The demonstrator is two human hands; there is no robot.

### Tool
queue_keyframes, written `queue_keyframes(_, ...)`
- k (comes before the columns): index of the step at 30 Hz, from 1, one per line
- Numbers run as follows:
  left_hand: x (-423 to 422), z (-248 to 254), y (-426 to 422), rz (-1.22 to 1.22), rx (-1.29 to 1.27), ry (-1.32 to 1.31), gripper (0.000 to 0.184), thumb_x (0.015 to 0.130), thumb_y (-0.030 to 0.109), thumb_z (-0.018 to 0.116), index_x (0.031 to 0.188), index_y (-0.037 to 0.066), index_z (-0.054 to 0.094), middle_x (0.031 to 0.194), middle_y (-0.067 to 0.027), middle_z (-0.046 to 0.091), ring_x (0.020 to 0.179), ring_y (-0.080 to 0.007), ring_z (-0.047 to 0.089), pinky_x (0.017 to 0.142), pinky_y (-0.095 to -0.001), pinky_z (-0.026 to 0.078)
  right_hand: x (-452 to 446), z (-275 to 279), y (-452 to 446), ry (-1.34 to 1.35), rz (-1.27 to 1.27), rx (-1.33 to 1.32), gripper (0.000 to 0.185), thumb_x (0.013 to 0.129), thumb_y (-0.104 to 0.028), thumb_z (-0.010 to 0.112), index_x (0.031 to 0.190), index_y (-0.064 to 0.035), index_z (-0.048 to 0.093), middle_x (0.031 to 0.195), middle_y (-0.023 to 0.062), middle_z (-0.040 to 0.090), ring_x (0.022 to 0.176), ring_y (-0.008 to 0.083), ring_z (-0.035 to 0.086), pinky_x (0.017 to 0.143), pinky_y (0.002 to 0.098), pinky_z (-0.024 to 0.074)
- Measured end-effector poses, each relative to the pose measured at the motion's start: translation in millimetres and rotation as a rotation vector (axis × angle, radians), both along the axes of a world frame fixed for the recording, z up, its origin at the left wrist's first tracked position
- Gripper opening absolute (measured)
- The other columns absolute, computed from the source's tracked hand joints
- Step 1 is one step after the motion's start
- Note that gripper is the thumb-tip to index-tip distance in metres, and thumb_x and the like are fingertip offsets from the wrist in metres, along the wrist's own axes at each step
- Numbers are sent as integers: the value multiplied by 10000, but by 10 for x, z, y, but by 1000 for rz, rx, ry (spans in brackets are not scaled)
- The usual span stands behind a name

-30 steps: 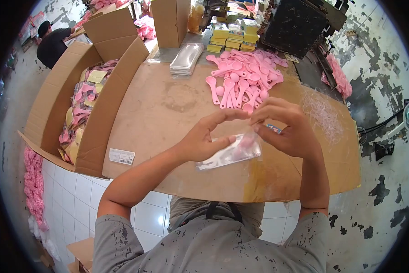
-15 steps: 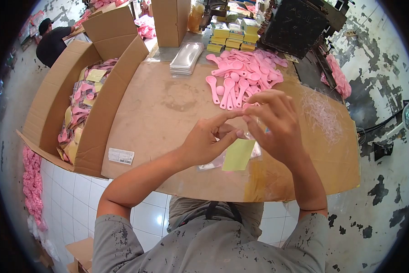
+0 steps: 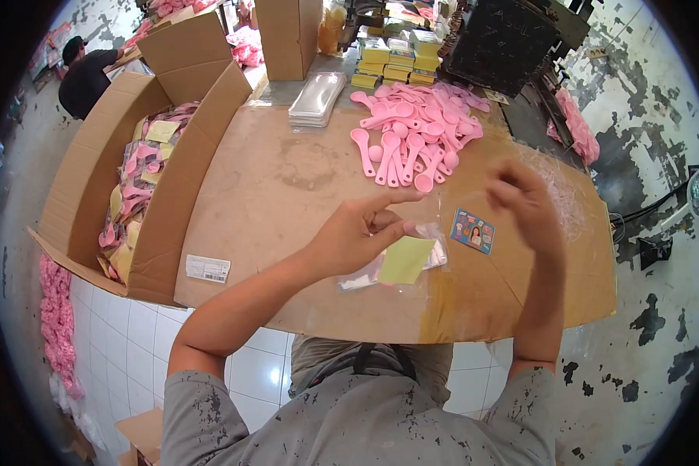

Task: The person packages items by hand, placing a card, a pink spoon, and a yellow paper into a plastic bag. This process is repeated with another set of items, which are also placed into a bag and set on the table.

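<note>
My left hand [image 3: 357, 233] hovers above a clear plastic bag [image 3: 357, 282], index finger stretched forward and thumb apart from it. Inside or on the bag lies a yellow-green paper card [image 3: 406, 260]; pale pink pieces show around it. My right hand [image 3: 524, 203] is raised to the right, near a tangle of thin clear strips [image 3: 563, 186]. Its fingers are bent and smeared by motion, so anything in them is hidden. Between the hands sits a colourful printed card [image 3: 472, 231]. Ahead is a heap of pink plastic spoons [image 3: 419, 128].
At left stands an open cardboard box [image 3: 174, 186] holding packed bags with pink spoons. Clear plastic sleeves [image 3: 318, 99] are stacked at the back, near piles of yellow-edged cards [image 3: 396, 58]. A black metal machine [image 3: 501, 46] stands back right. Another person [image 3: 89, 78] works far left.
My right hand has moved away from my left hand, to the right, uncovering the printed card. My left hand has barely moved; its index finger now points forward alone.
</note>
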State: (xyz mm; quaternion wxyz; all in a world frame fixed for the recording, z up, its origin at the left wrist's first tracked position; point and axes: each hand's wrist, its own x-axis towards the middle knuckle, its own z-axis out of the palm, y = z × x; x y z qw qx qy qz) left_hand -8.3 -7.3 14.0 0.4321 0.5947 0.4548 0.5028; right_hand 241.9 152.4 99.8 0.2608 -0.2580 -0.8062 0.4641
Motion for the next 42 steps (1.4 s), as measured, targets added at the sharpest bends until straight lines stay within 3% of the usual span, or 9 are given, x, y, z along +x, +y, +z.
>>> queue_keyframes(2,-12,1,28,-26,-36,-98,432,1068,122,619,1475,8,533,1058,-137,799,1002,-91,711,923,-289,535,687,61,377,142,315,-401,137,1048,-123,555,955,-31,595,824,14,621,750,77,608,665,257,489)
queue_keyframes(4,-33,17,66,-35,-54,-153,428,1072,120,614,1478,12,531,1067,-130,798,1022,-86,704,943,-285,526,1115,-33,746,66,-22,-200,103,1035,-102,551,1089,-28,598,860,36,651,782,104,640,687,284,508)
queue_keyframes(7,-20,9,63,-36,-69,-181,424,1072,118,615,1474,9,534,1076,-130,796,1026,-86,705,944,-277,527,1655,-493,1293,-53,-527,100,287,1015,-71,545,1291,-24,602,914,70,697,829,145,687,719,325,537)
queue_keyframes(10,-24,-3,59,-44,-63,-182,422,1073,131,618,1468,6,537,1093,-132,794,1041,-86,703,940,-267,528,2214,-1055,1579,-654,-960,1218,328,1001,-67,574,1325,-34,613,969,85,716,891,156,702,755,348,542)
queue_keyframes(13,-19,-25,87,-25,-82,-176,417,1076,146,616,1461,4,541,1113,-130,790,1045,-86,703,922,-258,534,1973,-708,1172,-723,-957,742,290,992,-78,608,1275,-37,656,958,91,703,875,157,689,762,341,538)
queue_keyframes(16,14,15,113,32,-145,-203,397,1080,168,615,1439,6,562,1125,-117,786,1024,-86,702,892,-257,543,1433,-409,836,-469,-739,373,268,996,-95,628,1252,-38,686,958,92,706,945,170,689,806,342,542)
queue_keyframes(22,30,-106,129,76,-93,-184,338,1081,217,624,1343,5,650,1095,-79,777,991,-94,698,854,-263,554,56,-450,-104,-78,156,76,323,990,-150,719,1294,-52,669,1036,27,705,965,94,653,825,291,540)
queue_keyframes(25,18,-100,118,69,-80,-201,336,1078,221,630,1330,0,661,1091,-78,773,996,-104,699,859,-271,560,-251,-534,-275,-46,286,-98,354,982,-95,721,1320,-24,643,1090,36,707,1011,101,659,859,289,552)
queue_keyframes(42,-18,-183,144,173,-51,-133,263,1038,124,679,1268,12,740,1060,-59,772,907,-86,688,822,-258,578,-241,-897,-82,203,130,-481,168,968,-35,724,1127,12,748,998,36,744,885,90,662,771,256,529)
